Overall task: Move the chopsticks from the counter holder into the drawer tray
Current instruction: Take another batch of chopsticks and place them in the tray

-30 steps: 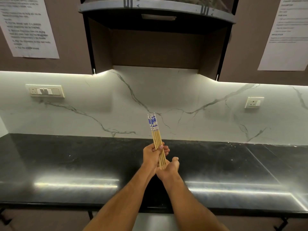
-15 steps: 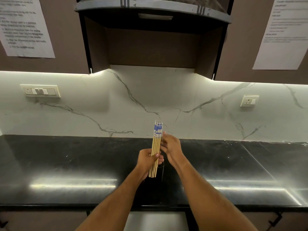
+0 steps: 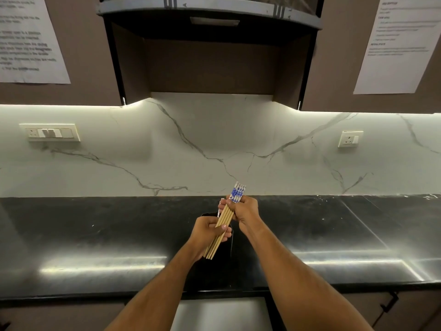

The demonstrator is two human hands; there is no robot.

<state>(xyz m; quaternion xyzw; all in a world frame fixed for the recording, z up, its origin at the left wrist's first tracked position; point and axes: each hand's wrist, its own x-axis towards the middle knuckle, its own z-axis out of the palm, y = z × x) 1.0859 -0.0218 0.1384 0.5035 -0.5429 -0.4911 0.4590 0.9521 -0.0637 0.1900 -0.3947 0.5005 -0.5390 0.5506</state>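
While both hands are on the bundle, this looks like the squaring-up step before the drawer, so here's how I'd handle it. Taking the chopsticks [image 3: 224, 220] as the landmark: the left hand [image 3: 210, 231] sits at their lower half, fingers [image 3: 223, 227] curled shut around the plain wooden shafts, narrow tips poking out below it. Up at the blue-and-white patterned ends, the right hand [image 3: 245, 210] is wrapped closed around the top part, with just the very ends showing above it. The whole bundle is held in the air, tilted with the top leaning right, above the dark counter [image 3: 95, 225] — not resting on it.

My take: keep the left grip firm as the anchor and let the right hand do the tidying, nudging the patterned ends flush so nothing slides out. A loose stick — there's one that seems to sit a bit off on the left side of the bundle — is the likely one to drop. Below the chopsticks, at the counter's front edge, a pale surface shows; I can't tell whether that's the drawer tray.
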